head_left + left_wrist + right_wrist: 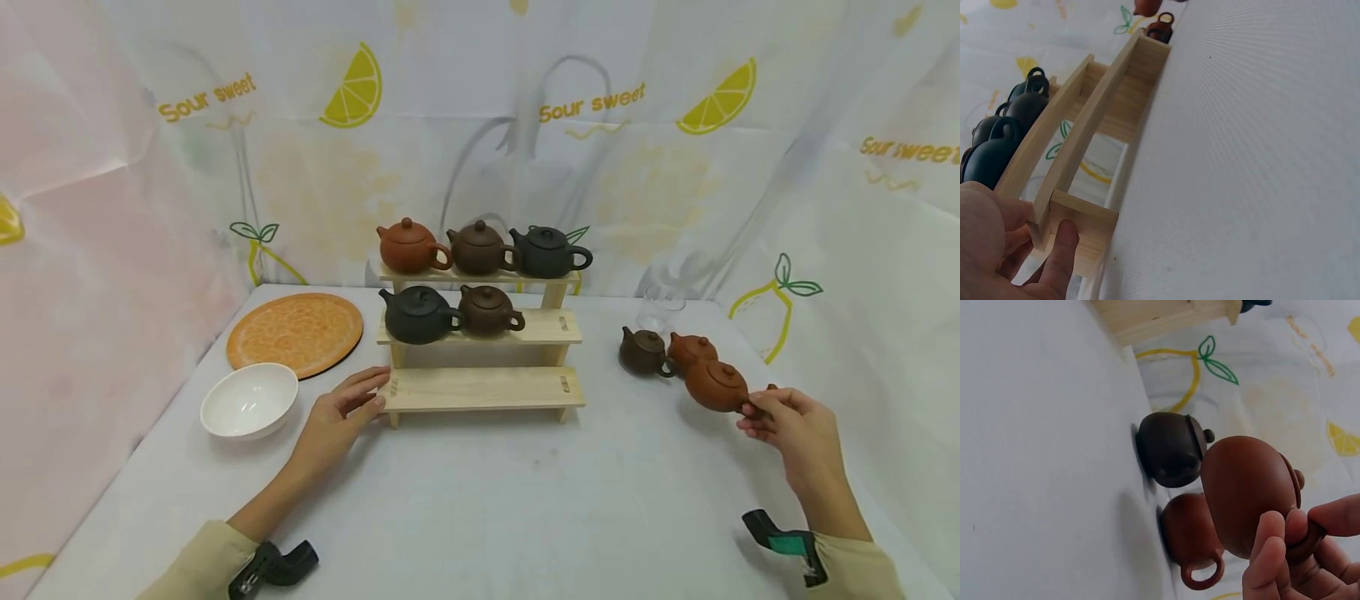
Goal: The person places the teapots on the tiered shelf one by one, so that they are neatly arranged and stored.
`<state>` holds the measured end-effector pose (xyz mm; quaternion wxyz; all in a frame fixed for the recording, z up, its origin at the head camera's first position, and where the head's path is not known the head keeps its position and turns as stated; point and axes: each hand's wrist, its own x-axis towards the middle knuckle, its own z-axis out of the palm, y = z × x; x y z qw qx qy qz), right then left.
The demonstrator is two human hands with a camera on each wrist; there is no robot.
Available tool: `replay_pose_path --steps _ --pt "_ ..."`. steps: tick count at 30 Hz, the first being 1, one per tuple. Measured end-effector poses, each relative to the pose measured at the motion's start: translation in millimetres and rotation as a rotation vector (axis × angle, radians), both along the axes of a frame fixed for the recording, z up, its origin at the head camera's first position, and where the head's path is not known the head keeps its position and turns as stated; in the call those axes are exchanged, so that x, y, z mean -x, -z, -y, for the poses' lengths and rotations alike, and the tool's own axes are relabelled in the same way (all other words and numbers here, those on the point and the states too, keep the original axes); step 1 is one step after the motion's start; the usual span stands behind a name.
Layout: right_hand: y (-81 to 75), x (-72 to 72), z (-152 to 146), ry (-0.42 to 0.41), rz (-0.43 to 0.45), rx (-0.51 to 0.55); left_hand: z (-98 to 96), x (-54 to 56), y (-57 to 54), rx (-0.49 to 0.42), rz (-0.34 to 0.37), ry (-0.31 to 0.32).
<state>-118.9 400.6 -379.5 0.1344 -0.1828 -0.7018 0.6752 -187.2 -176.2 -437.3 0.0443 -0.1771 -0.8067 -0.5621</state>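
Observation:
My right hand (798,425) pinches the handle of a reddish-brown clay teapot (716,386). The right wrist view shows that teapot (1250,487) raised off the cloth, its lid on. Behind it on the table stand another reddish teapot (1191,531) and a dark brown teapot (1169,449). My left hand (337,421) grips the left end of the lowest step of a wooden display stand (480,389); in the left wrist view its thumb presses the end support (1094,219). On the middle step sit a black teapot (420,315) and a brown teapot (486,310).
The top step carries an orange-brown teapot (408,248), a dark brown teapot (477,250) and a black teapot (546,252). At the left are a white bowl (251,402) and a round orange mat (296,333). Clear glass (662,307) stands at the back right. Printed curtains enclose the table.

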Motion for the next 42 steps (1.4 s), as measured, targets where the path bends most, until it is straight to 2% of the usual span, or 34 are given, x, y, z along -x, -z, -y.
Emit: replay_pose_path --steps 4,10,18,25,32,42 --pt "-5.6 2.4 5 -0.049 -0.057 -0.002 0.0 0.3 -0.5 -0.001 0.002 0.001" --pt "-17.6 8.9 12 -0.103 -0.079 0.003 -0.2 0.0 0.0 -0.004 0.015 0.003" --pt "-28.4 15.8 22 -0.135 -0.109 -0.018 -0.9 -1.4 -2.9 -0.006 0.031 -0.007" --pt "-37.4 23.8 33 -0.178 -0.132 -0.033 -1.2 -0.8 -2.6 0.009 0.018 -0.009" --pt "-43.1 31.2 44 -0.231 -0.191 -0.025 -0.8 0.0 -0.6 0.001 0.006 -0.001" --pt "-50.8 42.5 63 -0.294 -0.226 0.002 -0.5 -0.9 -2.2 0.013 0.013 -0.006"
